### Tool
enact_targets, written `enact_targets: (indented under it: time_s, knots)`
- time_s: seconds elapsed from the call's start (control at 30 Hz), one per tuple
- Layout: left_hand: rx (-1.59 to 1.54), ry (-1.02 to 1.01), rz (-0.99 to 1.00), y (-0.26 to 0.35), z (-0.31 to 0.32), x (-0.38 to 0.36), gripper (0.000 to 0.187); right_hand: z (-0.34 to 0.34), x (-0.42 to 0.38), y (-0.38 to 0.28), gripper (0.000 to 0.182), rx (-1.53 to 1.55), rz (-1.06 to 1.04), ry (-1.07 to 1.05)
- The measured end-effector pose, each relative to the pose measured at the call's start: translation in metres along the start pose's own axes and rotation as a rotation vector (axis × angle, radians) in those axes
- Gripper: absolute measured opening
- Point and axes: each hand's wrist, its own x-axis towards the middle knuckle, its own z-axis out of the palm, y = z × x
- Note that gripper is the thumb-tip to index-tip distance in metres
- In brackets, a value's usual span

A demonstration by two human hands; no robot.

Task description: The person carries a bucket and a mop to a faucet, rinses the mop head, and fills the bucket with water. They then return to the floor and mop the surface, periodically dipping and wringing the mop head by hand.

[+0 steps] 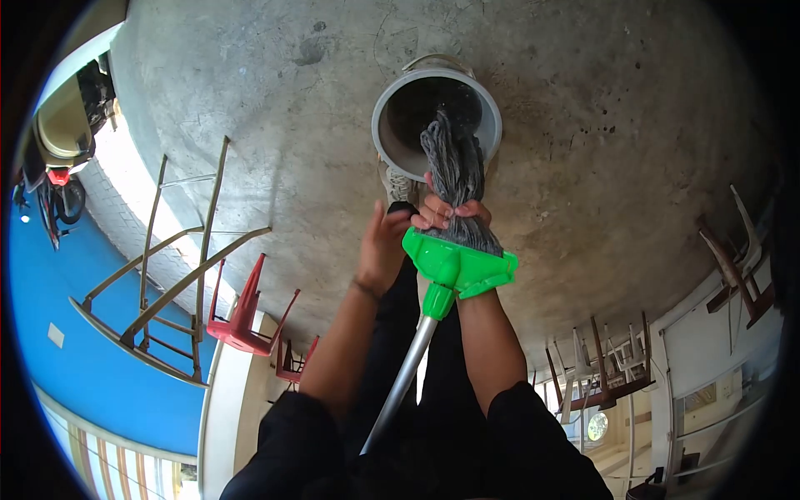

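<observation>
A mop with dark grey strands, a bright green head and a silver pole slants in front of my body. My right hand is wrapped round the strands just beyond the green head. The strand ends hang over the near rim of a grey bucket with dark liquid inside. Beside the mop on the left, my left hand is open, fingers apart and holding nothing. Part of the right palm is hidden behind the strands.
The bucket stands on a stained concrete floor, with my shoe close by it. At left are a metal frame and a red plastic stool. More chairs stand at lower right. A motorcycle is at far left.
</observation>
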Motion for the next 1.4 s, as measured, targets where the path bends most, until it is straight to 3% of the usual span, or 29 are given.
enact_targets:
  time_s: [0.07,0.13,0.23,0.33,0.37,0.47,0.5,0.57,0.67,0.7,0.73,0.77,0.87,0.97,1.07,1.17,1.27,1.3,1.4]
  knots:
    - [-0.097,-0.402,-0.259,0.019,0.022,0.039,0.085,0.008,-0.003,0.006,0.067,0.005,-0.007,-0.005]
    - [-0.224,-0.399,-0.310,0.016,0.034,0.083,0.096,0.015,-0.005,0.016,0.068,0.047,-0.011,-0.021]
    - [-0.254,-0.642,-0.175,0.021,0.070,0.108,0.090,0.024,-0.008,0.024,0.069,0.101,-0.016,-0.046]
    - [-0.246,-0.688,-0.091,0.040,0.096,0.104,0.080,0.024,-0.016,0.029,0.070,0.185,-0.051,-0.012]
    - [-0.199,-0.814,-0.102,0.053,0.093,0.113,0.066,0.025,-0.018,0.029,0.070,0.219,-0.065,0.007]
    - [0.365,-0.674,0.058,0.076,0.097,0.122,0.056,0.031,-0.017,0.027,0.070,0.158,-0.050,0.059]
    - [0.495,-0.505,0.135,0.077,0.103,0.121,0.040,0.032,-0.016,0.026,0.069,0.114,-0.006,0.082]
    - [1.226,-0.821,0.815,0.088,0.095,0.139,0.026,0.030,-0.014,0.019,0.066,0.022,0.085,0.122]
    - [1.677,-0.576,0.898,0.089,0.103,0.134,0.025,0.025,-0.015,0.000,0.057,-0.320,0.224,0.422]
    - [1.624,-0.273,0.662,0.082,0.113,0.125,0.030,0.026,-0.015,-0.001,0.042,-0.400,0.200,0.524]
    - [1.536,0.017,0.429,0.077,0.123,0.118,0.035,0.020,-0.015,-0.002,0.038,-0.492,0.186,0.548]
    - [1.555,0.109,0.411,0.074,0.128,0.118,0.044,0.010,-0.014,-0.004,0.035,-0.582,0.174,0.573]
    - [1.772,0.192,0.311,0.073,0.148,0.114,0.044,0.018,-0.007,-0.012,0.026,-0.789,0.139,0.645]
    - [1.694,0.174,0.380,0.069,0.148,0.119,0.039,0.023,-0.005,-0.013,0.024,-0.868,0.103,0.659]
    - [1.774,-0.164,0.125,0.083,0.140,0.135,0.052,0.023,-0.016,-0.017,0.026,-0.696,0.175,0.590]
    - [1.008,-0.108,-0.139,0.094,0.143,0.097,0.070,0.024,-0.029,-0.015,0.032,-0.447,0.171,0.444]
    - [0.601,-0.555,-0.232,0.103,0.123,0.106,0.078,0.027,-0.034,-0.007,0.037,-0.259,0.184,0.352]
    - [0.498,-0.631,-0.145,0.097,0.117,0.109,0.069,0.028,-0.035,-0.001,0.038,-0.222,0.189,0.329]
    - [0.372,-0.776,-0.033,0.088,0.121,0.112,0.066,0.027,-0.037,0.007,0.038,-0.088,0.214,0.226]
